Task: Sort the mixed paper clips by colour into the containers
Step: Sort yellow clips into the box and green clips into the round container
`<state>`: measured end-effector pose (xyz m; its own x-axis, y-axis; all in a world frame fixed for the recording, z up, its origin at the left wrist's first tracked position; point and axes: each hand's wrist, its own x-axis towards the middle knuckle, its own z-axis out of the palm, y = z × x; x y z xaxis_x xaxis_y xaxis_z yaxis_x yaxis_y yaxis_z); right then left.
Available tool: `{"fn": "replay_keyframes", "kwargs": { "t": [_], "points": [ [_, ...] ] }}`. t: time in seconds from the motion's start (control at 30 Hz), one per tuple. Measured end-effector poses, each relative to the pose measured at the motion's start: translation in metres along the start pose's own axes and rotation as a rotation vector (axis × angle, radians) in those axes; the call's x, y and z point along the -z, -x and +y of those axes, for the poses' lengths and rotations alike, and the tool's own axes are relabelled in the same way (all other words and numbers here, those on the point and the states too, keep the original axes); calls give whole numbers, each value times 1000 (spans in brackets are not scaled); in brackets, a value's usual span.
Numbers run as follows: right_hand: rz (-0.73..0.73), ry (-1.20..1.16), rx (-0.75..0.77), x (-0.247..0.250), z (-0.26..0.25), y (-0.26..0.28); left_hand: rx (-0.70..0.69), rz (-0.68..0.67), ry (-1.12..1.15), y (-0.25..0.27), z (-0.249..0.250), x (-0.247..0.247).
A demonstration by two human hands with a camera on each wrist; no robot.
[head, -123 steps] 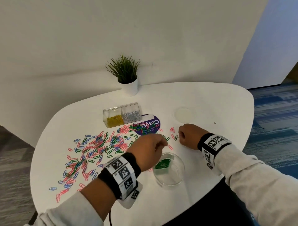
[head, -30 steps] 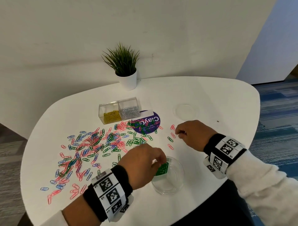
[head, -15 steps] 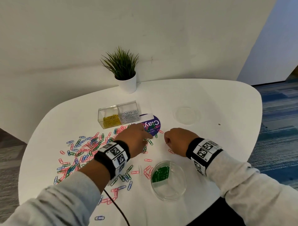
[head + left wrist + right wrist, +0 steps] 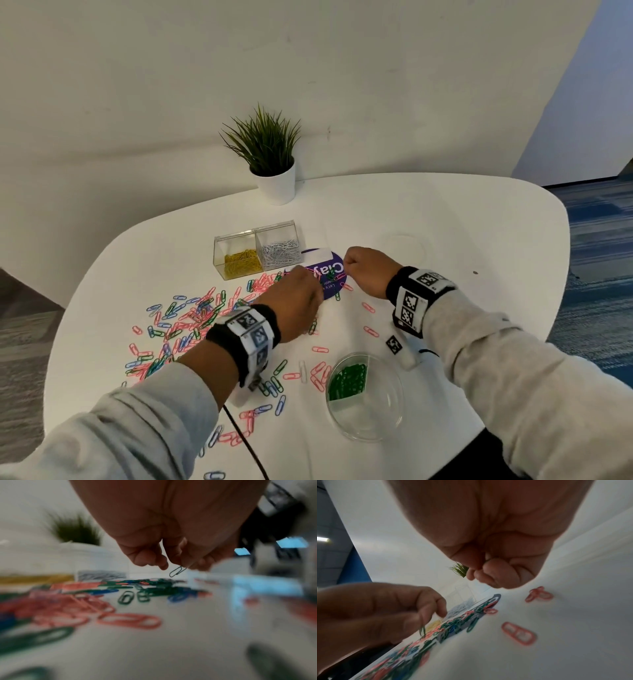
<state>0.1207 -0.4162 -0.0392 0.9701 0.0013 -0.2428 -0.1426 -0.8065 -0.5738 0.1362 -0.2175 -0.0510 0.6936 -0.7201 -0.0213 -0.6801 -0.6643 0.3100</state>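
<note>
I am looking down at the white surface, where my forearms are covering part of the loose paper clips spread across its left half. My left hand is hiding its own fingertips from the head camera; only the left wrist view is showing it pinching a green paper clip just above the pile. My right hand is curling tight beside the purple sticker, and I cannot tell whether it is holding anything. The round divided dish near me is holding green clips in one section. Beyond the pile, the twin clear box is keeping yellow and silver clips apart. The left wrist view is blurring everything close.
</note>
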Motion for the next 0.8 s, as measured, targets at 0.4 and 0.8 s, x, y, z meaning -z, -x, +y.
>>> {"fn": "replay_keyframes", "kwargs": {
  "t": [0.4, 0.8],
  "points": [
    [-72, 376, 105, -14, -9, -36, 618, 137, 1015, -15, -17, 21],
    [141, -1094, -129, 21, -1, -6, 129, -137, -293, -37, -1, 10]
  ]
}}
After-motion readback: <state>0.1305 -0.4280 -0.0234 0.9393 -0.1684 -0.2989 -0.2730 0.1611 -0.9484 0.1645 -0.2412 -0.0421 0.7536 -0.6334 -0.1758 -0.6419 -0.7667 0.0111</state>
